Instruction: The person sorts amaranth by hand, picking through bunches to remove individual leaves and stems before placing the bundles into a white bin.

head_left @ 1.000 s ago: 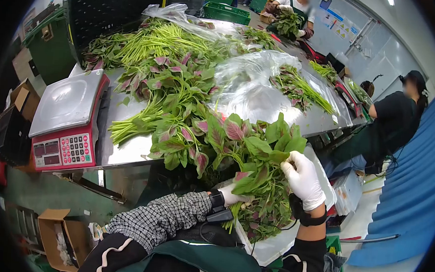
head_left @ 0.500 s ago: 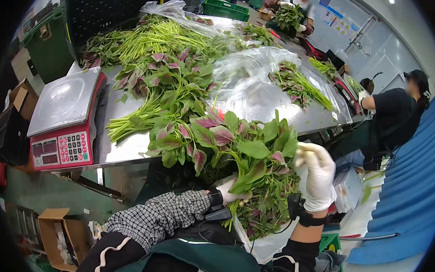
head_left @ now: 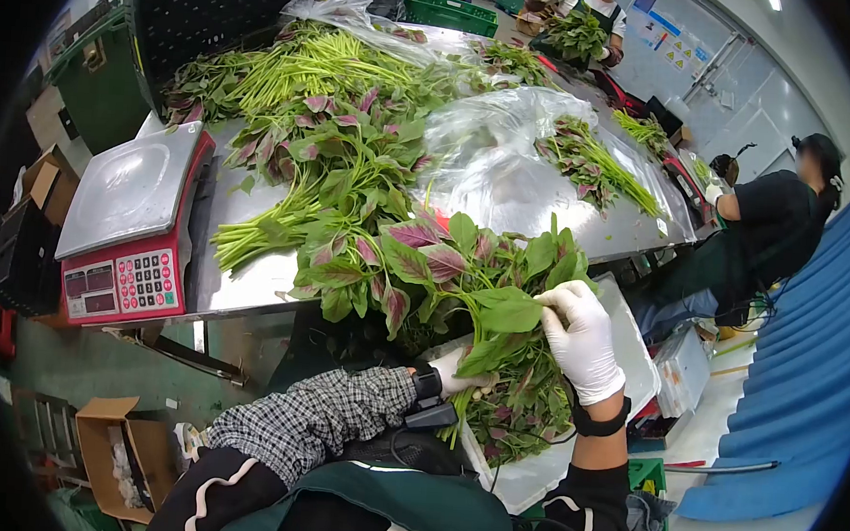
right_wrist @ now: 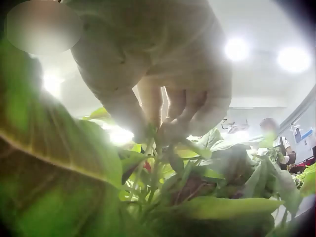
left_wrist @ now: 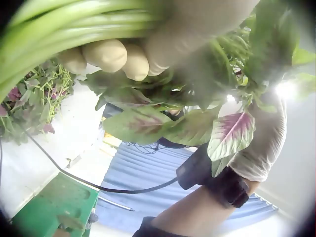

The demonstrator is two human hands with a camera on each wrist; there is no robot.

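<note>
My gloved left hand (head_left: pixel 457 373) grips a bunch of leafy greens (head_left: pixel 508 310) by its stems above a white bin; in the left wrist view the fingers (left_wrist: pixel 106 55) curl round pale green stems (left_wrist: pixel 74 24). The bunch has green leaves, some with purple centres. At its right side my gloved right hand (head_left: pixel 584 345) pinches among the upper leaves, and the right wrist view shows its fingertips (right_wrist: pixel 160 129) together on a thin stem. More greens (head_left: pixel 518 417) lie in the white bin (head_left: pixel 634 351) below.
On the metal table (head_left: pixel 239 288) stand a red scale (head_left: pixel 126 228), a large heap of greens (head_left: pixel 329 84), clear plastic (head_left: pixel 491 138) and a smaller bunch (head_left: pixel 596 169). One person (head_left: pixel 591 23) stands behind the table, another (head_left: pixel 778 224) at the right. A cardboard box (head_left: pixel 126 452) is at lower left.
My right hand moved away to the right of the bunch with its fingers off the leaves, then came back left onto them. My left hand keeps its grip on the stems.
</note>
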